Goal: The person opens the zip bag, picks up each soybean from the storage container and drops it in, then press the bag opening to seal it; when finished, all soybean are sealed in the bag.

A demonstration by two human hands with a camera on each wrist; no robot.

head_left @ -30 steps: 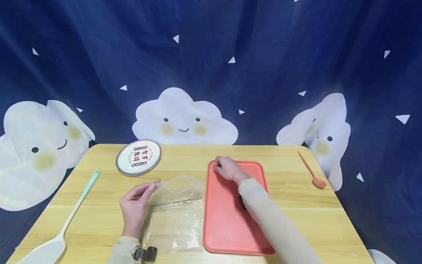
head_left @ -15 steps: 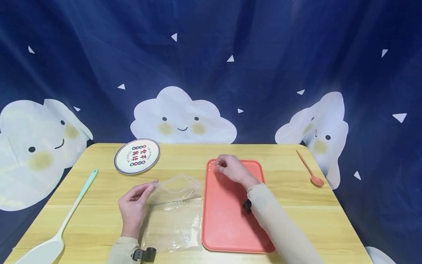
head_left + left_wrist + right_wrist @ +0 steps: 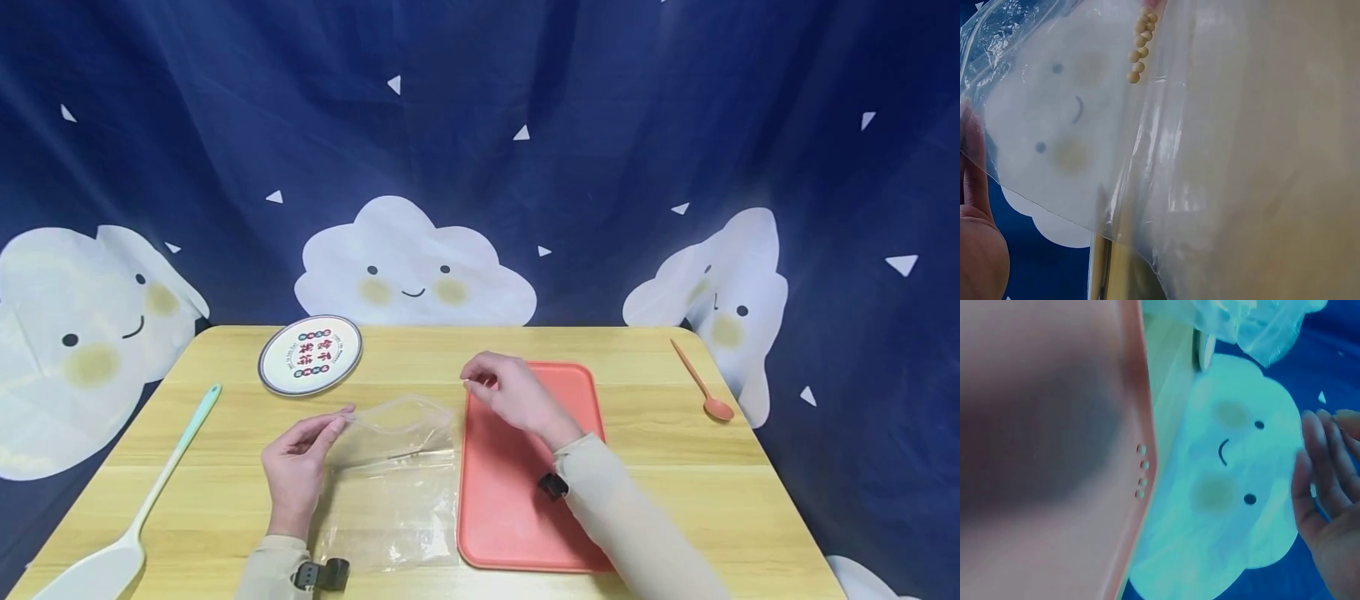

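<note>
Beads (image 3: 1134, 56) show clearly only from left wrist.

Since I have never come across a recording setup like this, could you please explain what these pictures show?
There is no robot here: a person works with two bare hands. The head view comes from a camera worn on the head, looking forward and down; the other two come from a camera on each wrist, facing that hand's work.

On the wooden table are a plate, a spatula, an orange spoon, a coral tray and a clear plastic bag. The left hand pinches a corner of the bag. The right hand is over the tray's far left corner; what it may hold is too small to tell. The left wrist view also shows small pale balls against the bag; I cannot tell whether they are inside.
</note>
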